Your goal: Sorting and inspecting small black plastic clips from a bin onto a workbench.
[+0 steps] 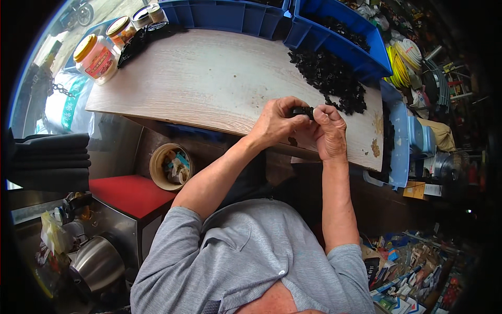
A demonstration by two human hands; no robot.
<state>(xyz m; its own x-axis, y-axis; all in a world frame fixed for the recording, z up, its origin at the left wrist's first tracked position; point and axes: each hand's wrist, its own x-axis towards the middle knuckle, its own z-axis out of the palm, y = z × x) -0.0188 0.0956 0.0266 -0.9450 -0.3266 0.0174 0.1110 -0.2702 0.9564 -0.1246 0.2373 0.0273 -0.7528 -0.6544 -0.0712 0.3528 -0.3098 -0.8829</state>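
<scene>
Over the front edge of a pale wood-grain table (pixel 198 78), my two hands meet around a small black part (pixel 302 111). My left hand (pixel 280 121) has its fingers curled round the part's left side. At its right end, my right hand (pixel 330 128) pinches with thumb and fingers. Most of the part is covered by the fingers, so its exact kind does not show. Just beyond my right hand lies a loose heap of small black pieces (pixel 334 78) on the table.
Blue plastic bins (pixel 225 20) line the table's far side; one blue bin (pixel 384 49) holds more black pieces. Jars (pixel 97 60) and a black bag (pixel 141 44) stand far left. A waste bucket (pixel 157 172) and red-topped cabinet (pixel 130 193) are below left. A pale blue tub (pixel 400 141) sits right.
</scene>
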